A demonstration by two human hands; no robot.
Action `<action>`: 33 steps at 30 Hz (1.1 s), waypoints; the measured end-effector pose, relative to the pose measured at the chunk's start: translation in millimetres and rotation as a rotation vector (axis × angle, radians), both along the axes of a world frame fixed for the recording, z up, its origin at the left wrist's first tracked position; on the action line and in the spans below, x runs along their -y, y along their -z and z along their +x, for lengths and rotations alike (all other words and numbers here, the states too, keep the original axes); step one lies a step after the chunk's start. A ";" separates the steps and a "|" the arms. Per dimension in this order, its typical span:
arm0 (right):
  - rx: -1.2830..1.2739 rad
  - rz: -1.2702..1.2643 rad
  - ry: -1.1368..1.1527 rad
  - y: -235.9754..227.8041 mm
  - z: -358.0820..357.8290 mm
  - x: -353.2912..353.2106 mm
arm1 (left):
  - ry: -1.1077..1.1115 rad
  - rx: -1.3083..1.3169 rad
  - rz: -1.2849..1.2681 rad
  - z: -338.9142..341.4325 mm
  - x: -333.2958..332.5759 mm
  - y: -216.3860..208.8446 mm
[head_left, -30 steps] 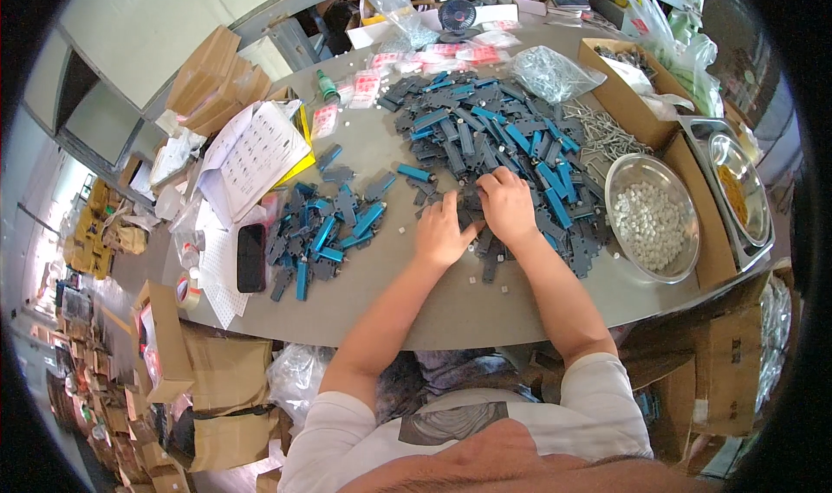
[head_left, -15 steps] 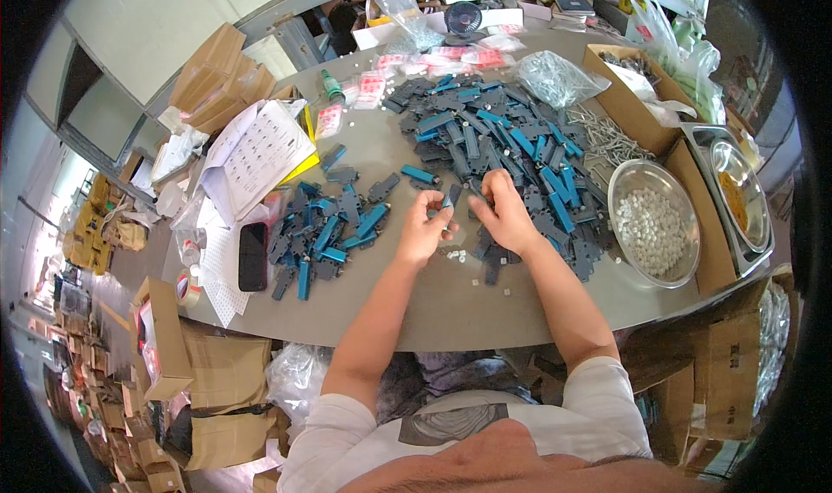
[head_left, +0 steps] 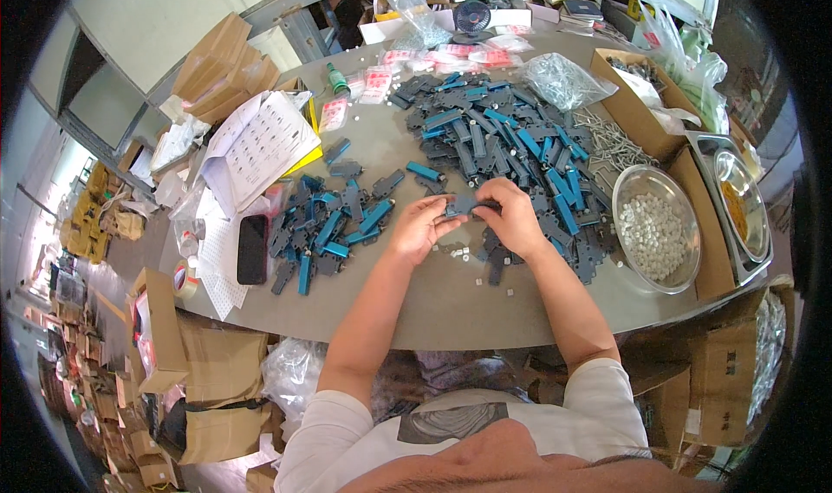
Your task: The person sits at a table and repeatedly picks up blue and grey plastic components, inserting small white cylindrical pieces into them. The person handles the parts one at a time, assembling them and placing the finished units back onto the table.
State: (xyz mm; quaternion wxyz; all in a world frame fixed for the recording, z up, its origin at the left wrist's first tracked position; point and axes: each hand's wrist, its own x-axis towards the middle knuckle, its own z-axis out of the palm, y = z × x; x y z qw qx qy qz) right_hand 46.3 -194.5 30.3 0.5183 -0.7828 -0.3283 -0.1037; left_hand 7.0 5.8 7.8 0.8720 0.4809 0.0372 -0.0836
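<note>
A dark grey, flat plastic part [head_left: 462, 205] is held level between my two hands, over the middle of the table. My left hand [head_left: 419, 226] grips its left end between thumb and fingers. Bent fingers of my right hand [head_left: 513, 218] pinch the right end; that grip is partly hidden. Just beyond lies a large heap of dark grey and blue plastic parts [head_left: 472, 142], its near edge reaching my right hand. A smaller pile of similar parts [head_left: 325, 224] is left of my left hand. Between my wrists, a few small white pieces [head_left: 465, 254] lie on the table [head_left: 416, 311].
At right stand a steel bowl of small white pieces [head_left: 654, 272], loose screws [head_left: 611, 142] and a cardboard box [head_left: 646, 112]. At left are a black phone [head_left: 252, 250] and printed sheets [head_left: 260, 146]. Small red-and-white bags [head_left: 455, 58] and a fan [head_left: 471, 16] are at the back.
The grey part has turned from upright-tilted to level. My right hand has moved left and closed on its right end; before, my hands were slightly apart.
</note>
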 end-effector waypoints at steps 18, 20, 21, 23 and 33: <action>0.368 -0.067 -0.108 2.9 6.7 0.9 | -0.010 0.002 0.092 1.2 -5.9 4.5; 0.267 0.066 -0.029 3.5 6.4 -0.2 | -0.031 0.058 0.135 0.7 -9.2 3.0; 0.217 0.133 0.011 3.9 6.3 -0.5 | -0.042 0.086 0.156 0.5 -10.3 1.9; -0.086 0.031 0.012 4.0 7.0 1.9 | -0.018 0.130 0.182 -1.8 -6.8 -6.7; -0.167 -0.129 0.062 0.3 5.1 4.0 | 0.021 0.181 0.172 -2.7 -11.0 -10.3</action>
